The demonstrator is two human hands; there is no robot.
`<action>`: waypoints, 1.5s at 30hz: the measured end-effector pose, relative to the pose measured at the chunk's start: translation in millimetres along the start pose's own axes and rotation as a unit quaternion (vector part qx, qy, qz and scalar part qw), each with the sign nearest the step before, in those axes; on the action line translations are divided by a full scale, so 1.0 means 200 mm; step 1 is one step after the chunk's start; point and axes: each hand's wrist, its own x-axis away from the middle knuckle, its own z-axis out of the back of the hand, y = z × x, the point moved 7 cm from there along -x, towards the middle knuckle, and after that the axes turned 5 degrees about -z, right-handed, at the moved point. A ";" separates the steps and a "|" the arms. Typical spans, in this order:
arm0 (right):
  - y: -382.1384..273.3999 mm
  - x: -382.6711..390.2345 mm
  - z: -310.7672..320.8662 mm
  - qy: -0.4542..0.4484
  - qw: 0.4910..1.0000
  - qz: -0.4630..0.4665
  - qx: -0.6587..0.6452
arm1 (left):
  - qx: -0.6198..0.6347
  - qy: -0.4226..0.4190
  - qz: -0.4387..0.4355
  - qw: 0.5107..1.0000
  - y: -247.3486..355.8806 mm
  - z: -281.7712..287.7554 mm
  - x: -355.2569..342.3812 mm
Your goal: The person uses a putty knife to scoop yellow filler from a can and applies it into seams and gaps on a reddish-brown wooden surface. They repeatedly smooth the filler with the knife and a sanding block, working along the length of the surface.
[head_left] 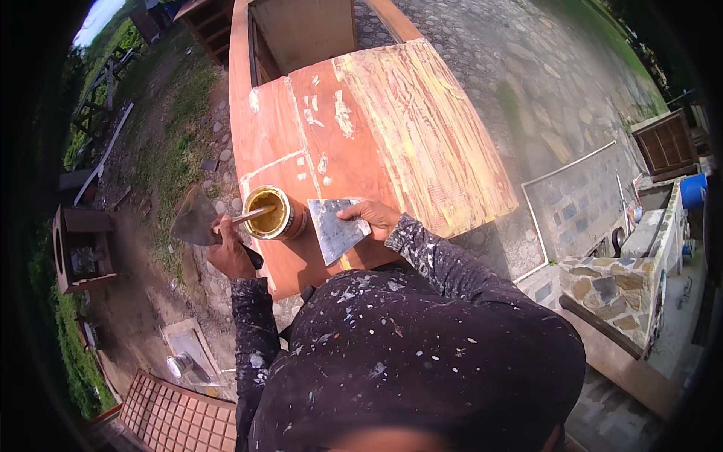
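The left hand (232, 252) and right hand (376, 218) are staying apart from each other, each closing on something. The left is gripping a pale stick (248, 216) together with a scraper (197, 220), whose dark, wide blade is pointing outward; how the fingers are sharing the two is hard to make out. The stick's tip is hiding in the yellow paste (263, 223) inside a can (298, 218). The right hand is pinching a grey metal plate (337, 232) by its right side, thumb on top, its other fingers hiding underneath. Whether the plate is touching the wooden panel (354, 169) below is impossible to tell.

The can is standing near the panel's left edge, the plate lying just to its right with a narrow gap between. The person's paint-spotted shirt (414, 339) is covering part of the near edge, and the picture's top is cutting off the open frame (241, 45) beyond. Open room is stretching across the panel past both hands.

Yellow streaks are coating the reddish panel's right side, while pale patches are dotting its left. Stony ground (557, 113) is surrounding it, with a stone wall (606, 292) standing to the right.
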 end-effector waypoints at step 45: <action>-0.05 0.40 0.04 0.154 0.945 0.274 -0.089 | -0.470 -0.476 -0.107 0.736 0.27 -0.31 -0.32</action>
